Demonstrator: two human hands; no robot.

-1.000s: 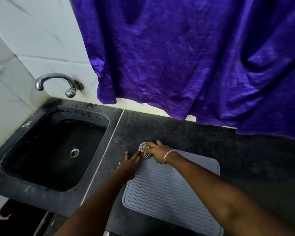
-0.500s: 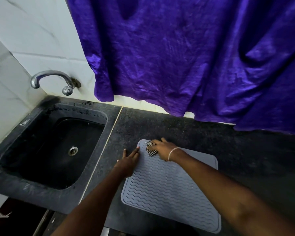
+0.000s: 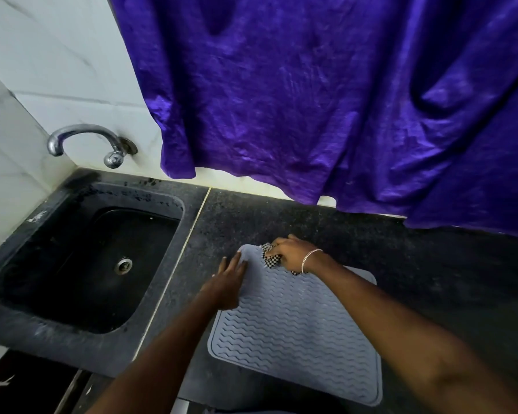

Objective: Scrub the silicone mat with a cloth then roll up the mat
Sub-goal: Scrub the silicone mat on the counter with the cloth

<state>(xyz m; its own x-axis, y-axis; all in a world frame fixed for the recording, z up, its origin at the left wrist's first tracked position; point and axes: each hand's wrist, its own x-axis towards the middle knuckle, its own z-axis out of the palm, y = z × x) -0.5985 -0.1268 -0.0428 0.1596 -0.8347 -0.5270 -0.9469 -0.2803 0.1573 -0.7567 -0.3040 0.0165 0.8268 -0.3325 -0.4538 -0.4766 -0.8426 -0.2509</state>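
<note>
A grey silicone mat (image 3: 296, 333) with wavy ridges lies flat on the dark stone counter (image 3: 431, 264). My right hand (image 3: 293, 253), with a bracelet at the wrist, is closed on a bunched black-and-white checked cloth (image 3: 271, 259) and presses it on the mat's far left corner. Fingers apart, my left hand (image 3: 228, 285) lies flat on the mat's left edge, just left of the cloth, and holds nothing. Part of the cloth is hidden under my right palm.
A black sink (image 3: 87, 264) with a drain sits to the left of the mat, and a chrome tap (image 3: 84, 141) juts from the tiled wall above it. A purple curtain (image 3: 311, 100) hangs down to the counter's back edge.
My right hand has slid the cloth a little to the right along the mat's far edge. The left hand has moved farther onto the mat's left edge.
</note>
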